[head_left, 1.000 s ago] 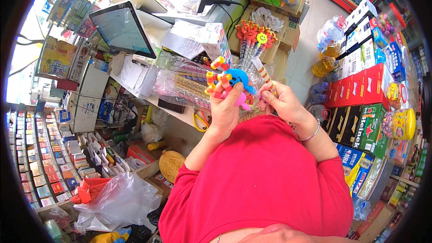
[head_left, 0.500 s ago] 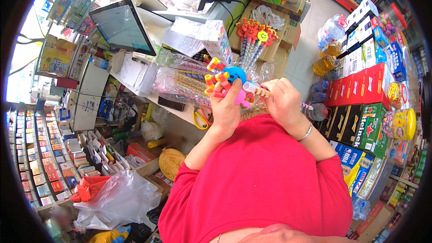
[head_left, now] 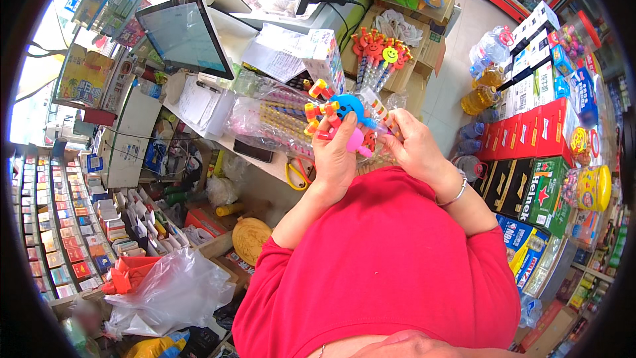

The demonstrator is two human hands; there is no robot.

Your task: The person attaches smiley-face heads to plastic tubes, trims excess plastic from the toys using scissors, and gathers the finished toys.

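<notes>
My left hand is closed on a cluster of plastic smiley toy heads. A blue smiley head sits on top, a pink one pokes out beneath, and orange-and-yellow ends stick out to the left. Just right of the blue head, my right hand pinches a clear striped tube with a whitish end, tilted up and leftward. Its lower part is hidden by my fingers. Whether the tube touches the blue head I cannot tell.
Clear-wrapped striped tubes lie on the counter, near yellow-handled scissors and a black phone. Beyond my hands stand red and yellow smiley sticks. A monitor is at left; stacked red cartons stand at right.
The striped tube has swung from lying nearly level to a steeper tilt, its whitish end now higher beside the blue head. My right hand has shifted slightly left. My left hand keeps its grip.
</notes>
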